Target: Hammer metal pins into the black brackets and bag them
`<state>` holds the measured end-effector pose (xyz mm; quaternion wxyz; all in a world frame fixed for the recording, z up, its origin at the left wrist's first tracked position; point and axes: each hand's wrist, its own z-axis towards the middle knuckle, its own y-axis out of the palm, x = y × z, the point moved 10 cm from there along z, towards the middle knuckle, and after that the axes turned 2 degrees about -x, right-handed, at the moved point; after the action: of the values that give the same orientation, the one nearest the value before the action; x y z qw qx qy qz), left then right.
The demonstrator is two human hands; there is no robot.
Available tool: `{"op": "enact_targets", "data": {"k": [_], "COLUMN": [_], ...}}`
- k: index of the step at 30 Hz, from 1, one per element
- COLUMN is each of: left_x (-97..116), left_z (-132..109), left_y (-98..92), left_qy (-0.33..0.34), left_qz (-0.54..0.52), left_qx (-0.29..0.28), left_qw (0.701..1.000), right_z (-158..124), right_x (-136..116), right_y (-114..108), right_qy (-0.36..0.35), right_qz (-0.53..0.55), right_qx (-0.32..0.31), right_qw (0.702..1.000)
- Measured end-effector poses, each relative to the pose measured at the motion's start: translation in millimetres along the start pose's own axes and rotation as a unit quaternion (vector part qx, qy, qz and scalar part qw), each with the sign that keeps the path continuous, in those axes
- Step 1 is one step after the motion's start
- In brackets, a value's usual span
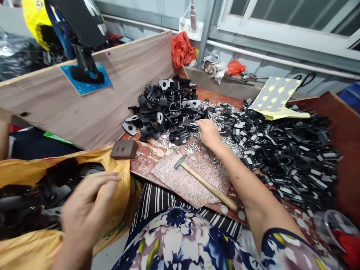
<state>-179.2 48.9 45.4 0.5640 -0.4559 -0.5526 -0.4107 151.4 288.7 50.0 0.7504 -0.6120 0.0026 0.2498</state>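
Left hand (pixel 87 210) hung loosely open, fingers above the yellow bag (pixel 122 168), apparently idle, while a black clip (pixel 187 122) lay crosswise just left of the fingertips of the right hand (pixel 208 133), pale loop (pixel 193 124) toward them, grip unclear, hammer (pixel 208 184) on their near side, probably parked for reach.

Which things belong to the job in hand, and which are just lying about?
Apparently in use:
- right hand at black plastic parts
- metal pins
- hammer on speckled slab
- left hand over yellow sack

Seemingly lying about:
- red plastic bag
- patterned sheet
- plastic tub
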Motion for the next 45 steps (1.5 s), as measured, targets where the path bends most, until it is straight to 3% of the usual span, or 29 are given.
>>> {"op": "enact_targets", "data": {"k": [2, 4, 7, 9, 11, 13, 16, 17, 18, 19, 21, 22, 23, 26, 30, 33, 35, 38, 41, 43, 45], "left_x": [5.8, -5.3, -33.8, -50.0, -62.1, -67.8, -67.5, -68.5, -70.7, -73.6, -78.8, -80.1, -80.7, -80.4, -80.0, -81.0, -76.9, -70.8, -65.1, -56.8, -48.3], "left_z": [7.0, 8.9, 4.7, 4.5, 7.4, 11.4, 18.7, 19.7, 18.9, 16.9, 11.1, 8.8, 7.2, -0.8, -11.0, -5.6, -2.8, -7.4, -15.9, -18.2, -18.3], "left_y": [41.2, 83.4, 121.9, 134.9, 147.2, 162.7, 182.7, 186.7, 189.9, 192.1, 194.7, 194.6, 193.2, 194.6, 203.5, 195.5, 195.6, 210.0, 230.0, 241.6, 248.8], "left_qy": [0.062, 0.065, -0.009, -0.085, -0.173, -0.245, -0.284, -0.288, -0.294, -0.301, -0.313, -0.314, -0.312, -0.321, -0.314, -0.269, -0.239, -0.244, -0.273, -0.261, -0.234], "left_qz": [0.123, 0.166, 0.113, 0.031, -0.081, -0.188, -0.267, -0.269, -0.263, -0.254, -0.245, -0.247, -0.253, -0.254, -0.201, -0.142, -0.114, -0.105, -0.127, -0.153, -0.176], "left_qx": [-0.054, -0.155, -0.258, -0.268, -0.249, -0.227, -0.206, -0.203, -0.203, -0.204, -0.205, -0.198, -0.182, -0.172, -0.246, -0.239, -0.241, -0.268, -0.289, -0.301, -0.314], "left_qw": [0.989, 0.972, 0.960, 0.959, 0.950, 0.924, 0.898, 0.896, 0.896, 0.896, 0.895, 0.895, 0.897, 0.896, 0.895, 0.922, 0.934, 0.926, 0.909, 0.904, 0.903], "right_z": [20.9, 29.5, 19.0, -4.2, -37.8, -75.2, -135.5, -152.6, -162.4, -164.2, -158.1, -158.4, -158.7, -156.2, -158.8, -169.1, -176.4, -183.7, -190.1, -195.7, -202.0], "right_x": [7.4, 21.0, 45.4, 52.0, 41.5, 8.8, -73.4, -84.8, -82.2, -64.7, 5.7, 52.3, 86.0, 152.6, 176.0, 165.7, 142.6, 76.2, 2.9, -28.9, -44.1], "right_y": [13.0, 14.3, -1.7, -12.9, -16.6, -9.9, 5.0, 5.1, 2.3, -3.2, -26.9, -44.9, -61.5, -83.6, -80.1, -87.1, -91.9, -87.5, -68.9, -59.6, -57.1], "right_qy": [0.014, 0.049, 0.117, 0.149, 0.149, 0.087, -0.183, -0.231, -0.235, -0.192, -0.008, 0.119, 0.181, 0.253, 0.256, 0.259, 0.245, 0.152, 0.062, 0.040, 0.035], "right_qz": [0.012, 0.025, 0.044, 0.055, 0.067, 0.091, 0.158, 0.161, 0.149, 0.116, 0.011, -0.067, -0.103, -0.147, -0.156, -0.156, -0.128, 0.043, 0.189, 0.222, 0.228], "right_qx": [-0.015, -0.007, 0.036, 0.058, 0.064, 0.048, -0.024, -0.041, -0.048, -0.047, -0.021, -0.001, 0.017, 0.027, 0.030, 0.060, 0.089, 0.149, 0.158, 0.164, 0.187], "right_qw": [1.000, 0.998, 0.991, 0.986, 0.984, 0.991, 0.970, 0.959, 0.959, 0.973, 1.000, 0.991, 0.978, 0.956, 0.954, 0.951, 0.957, 0.976, 0.967, 0.960, 0.955]}}
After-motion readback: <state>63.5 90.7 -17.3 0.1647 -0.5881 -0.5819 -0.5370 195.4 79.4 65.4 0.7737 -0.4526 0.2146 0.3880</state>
